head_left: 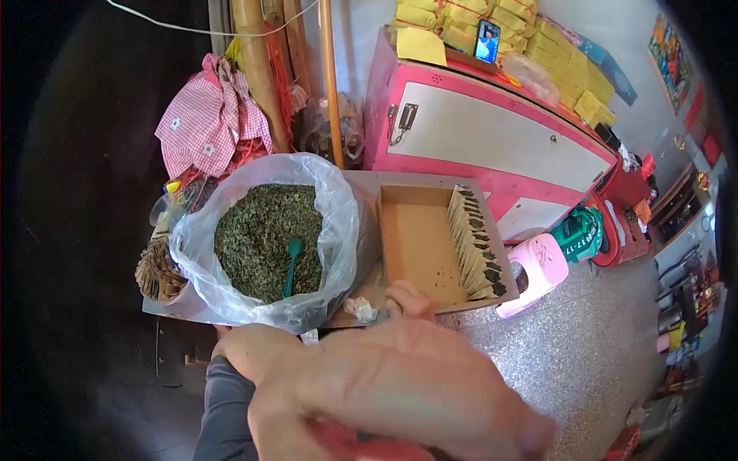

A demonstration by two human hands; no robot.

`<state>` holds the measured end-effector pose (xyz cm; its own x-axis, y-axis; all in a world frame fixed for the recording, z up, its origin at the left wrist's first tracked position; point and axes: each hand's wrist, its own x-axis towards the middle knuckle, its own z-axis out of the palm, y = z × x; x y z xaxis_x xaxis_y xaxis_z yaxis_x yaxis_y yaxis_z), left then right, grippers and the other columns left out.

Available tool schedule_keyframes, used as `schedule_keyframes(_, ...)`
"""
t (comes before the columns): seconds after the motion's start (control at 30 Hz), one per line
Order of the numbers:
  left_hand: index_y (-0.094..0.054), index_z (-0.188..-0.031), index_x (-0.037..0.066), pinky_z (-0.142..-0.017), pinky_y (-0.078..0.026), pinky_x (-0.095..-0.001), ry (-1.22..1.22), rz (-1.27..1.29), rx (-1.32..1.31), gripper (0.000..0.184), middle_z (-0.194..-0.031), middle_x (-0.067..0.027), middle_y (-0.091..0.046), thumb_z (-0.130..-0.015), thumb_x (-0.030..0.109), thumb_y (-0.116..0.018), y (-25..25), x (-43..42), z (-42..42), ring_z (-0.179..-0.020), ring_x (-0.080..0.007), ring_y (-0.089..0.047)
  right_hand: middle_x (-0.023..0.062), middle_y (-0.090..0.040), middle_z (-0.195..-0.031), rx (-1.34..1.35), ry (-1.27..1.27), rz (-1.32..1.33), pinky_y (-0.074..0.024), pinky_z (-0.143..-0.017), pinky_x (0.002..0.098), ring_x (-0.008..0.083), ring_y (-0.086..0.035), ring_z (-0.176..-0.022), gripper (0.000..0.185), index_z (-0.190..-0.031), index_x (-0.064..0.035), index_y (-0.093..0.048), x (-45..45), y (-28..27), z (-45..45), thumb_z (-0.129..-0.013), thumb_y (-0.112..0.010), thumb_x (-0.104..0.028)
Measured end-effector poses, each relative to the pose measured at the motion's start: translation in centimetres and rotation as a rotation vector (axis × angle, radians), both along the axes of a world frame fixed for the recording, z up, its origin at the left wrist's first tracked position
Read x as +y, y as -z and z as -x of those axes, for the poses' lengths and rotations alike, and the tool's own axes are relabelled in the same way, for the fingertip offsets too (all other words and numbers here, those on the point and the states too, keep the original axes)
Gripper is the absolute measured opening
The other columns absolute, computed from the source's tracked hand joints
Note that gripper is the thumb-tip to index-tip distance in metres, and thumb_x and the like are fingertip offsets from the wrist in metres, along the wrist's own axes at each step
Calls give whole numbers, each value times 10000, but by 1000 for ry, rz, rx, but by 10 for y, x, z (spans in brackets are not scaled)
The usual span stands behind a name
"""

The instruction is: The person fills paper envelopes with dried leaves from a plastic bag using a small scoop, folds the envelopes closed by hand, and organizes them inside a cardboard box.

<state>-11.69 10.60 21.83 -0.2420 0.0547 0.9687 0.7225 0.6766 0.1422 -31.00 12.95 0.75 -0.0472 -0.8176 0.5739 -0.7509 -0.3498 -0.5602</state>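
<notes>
Large and blurred, my left hand (384, 376) is close to the camera, its fingers reaching right; whether they grip anything is unclear. Partly behind it, my right hand (413, 300) shows only curled fingers beside the near edge of a shallow cardboard box (415, 238). What those fingers hold, if anything, is hidden. Inside the box, a row of small paper packets (470, 246) with dark leaf at their open ends lines the right side. To the left, a clear plastic bag (342, 223) holds dried chopped leaves (257, 230), with a green spoon (292, 265) lying on them.
A bundle of empty-looking paper packets (160, 273) is left of the bag. Crumpled plastic (361, 309) lies between bag and box. Behind stands a pink-and-white cabinet (492, 127) with yellow packages (557, 58) and a phone (487, 41). A pink plastic container (538, 269) is at right.
</notes>
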Motion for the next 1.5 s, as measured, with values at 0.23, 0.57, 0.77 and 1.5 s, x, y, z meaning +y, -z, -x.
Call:
schedule_keyframes(0.23, -448, -1266, 47, -879, -454, -370, 11, 52, 95, 445, -1267, -139, -449, -835, -1, -550, -1, 6, 1, -1004, -263, -565, 109, -612, -852, 44, 17, 37, -518, -672, 370, 300, -632, -762, 66, -806, -42, -623, -2, 22, 2, -745, -642, -23)
schedule_keyframes(0.57, -461, -1206, 43, -843, -448, -372, 33, 77, 136, 397, -1203, -137, -456, -822, 7, -551, 0, 10, 11, -970, -266, -554, 130, -602, -796, 48, 10, -4, -510, -647, 360, 302, -627, -740, 78, -790, -19, -606, -8, 12, -8, -730, -624, 27)
schedule_keyframes(0.77, -468, -1171, 40, -822, -445, -373, 34, 83, 161, 368, -1165, -135, -460, -814, 11, -552, -1, 13, 15, -950, -268, -547, 103, -615, -859, 83, -6, -37, -525, -652, 374, 298, -640, -755, 66, -813, -55, -620, -10, 20, -5, -755, -643, -34)
schedule_keyframes(1.5, -495, -1040, 30, -743, -432, -378, -1, 104, 189, 263, -1024, -130, -475, -784, 28, -554, -7, 0, 10, -876, -274, -523, 119, -602, -834, 66, -51, -86, -510, -660, 390, 313, -623, -749, 43, -818, -43, -622, -8, 27, -7, -775, -627, -40)
